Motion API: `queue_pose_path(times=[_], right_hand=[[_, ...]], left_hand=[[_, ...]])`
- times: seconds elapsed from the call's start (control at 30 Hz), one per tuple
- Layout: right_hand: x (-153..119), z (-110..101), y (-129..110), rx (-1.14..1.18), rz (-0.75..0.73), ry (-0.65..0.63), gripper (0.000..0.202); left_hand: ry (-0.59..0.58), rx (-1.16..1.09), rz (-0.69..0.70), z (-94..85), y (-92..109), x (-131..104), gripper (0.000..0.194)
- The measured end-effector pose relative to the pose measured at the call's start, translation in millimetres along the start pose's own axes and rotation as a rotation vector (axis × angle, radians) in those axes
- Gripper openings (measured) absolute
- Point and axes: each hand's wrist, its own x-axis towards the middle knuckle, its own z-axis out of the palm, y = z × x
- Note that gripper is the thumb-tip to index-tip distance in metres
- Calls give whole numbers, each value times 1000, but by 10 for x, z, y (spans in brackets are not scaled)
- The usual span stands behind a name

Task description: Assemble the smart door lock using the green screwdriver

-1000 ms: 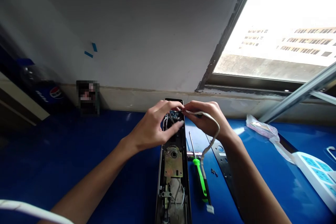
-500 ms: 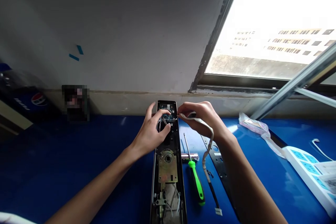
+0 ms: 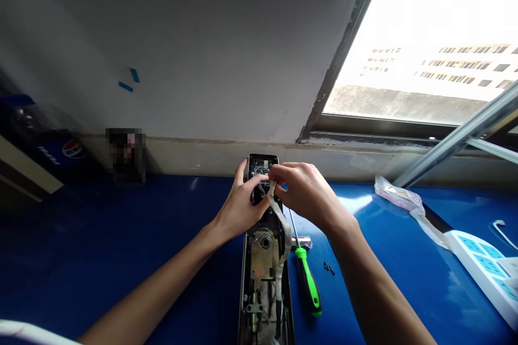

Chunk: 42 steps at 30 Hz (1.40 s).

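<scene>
A long, narrow door lock housing (image 3: 245, 259) lies open side up, its far end towards the wall. Inside it are a dark circuit board (image 3: 257, 164) with thin wires, and a brass-coloured lock plate (image 3: 263, 267). My left hand (image 3: 243, 202) rests over the far left part of the housing, thumb and fingers apart around the board; their tips are partly hidden. My right hand (image 3: 309, 191) pinches the upper end of a pale wrapped cable (image 3: 285, 232) above the board. The cable hangs down along the housing; the pinched end is covered by my fingers.
Right of the housing lie a green-handled screwdriver (image 3: 309, 283), a shiny wrapped cylinder (image 3: 305, 242) and several small screws (image 3: 329, 268). Farther right are a white power strip (image 3: 481, 269) and a plastic packet (image 3: 399, 195). A Pepsi bottle (image 3: 60, 153) stands far left. A wall and window close the back.
My right hand has moved left over the board, bringing the cable from beside the housing to lie above it. My left thumb and forefinger have come nearer the cable end. The view has shifted slightly.
</scene>
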Motion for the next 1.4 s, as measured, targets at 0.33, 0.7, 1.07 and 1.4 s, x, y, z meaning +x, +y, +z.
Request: queue_pose_path(times=[0.33,0.7,1.07,1.4], right_hand=[[-10,35,111,92,104,-4,28],[3,72,322,337,127,6,11],[19,98,383,393,81,10,6],[18,87,348,371,30,1,7]], left_hand=[[4,-1,-46,-1,-22,-17,33],[28,42,-19,-1,-15,-12,31],[30,71,-19,6,-49,-17,36],[66,43,0,7,-47,-18,36]])
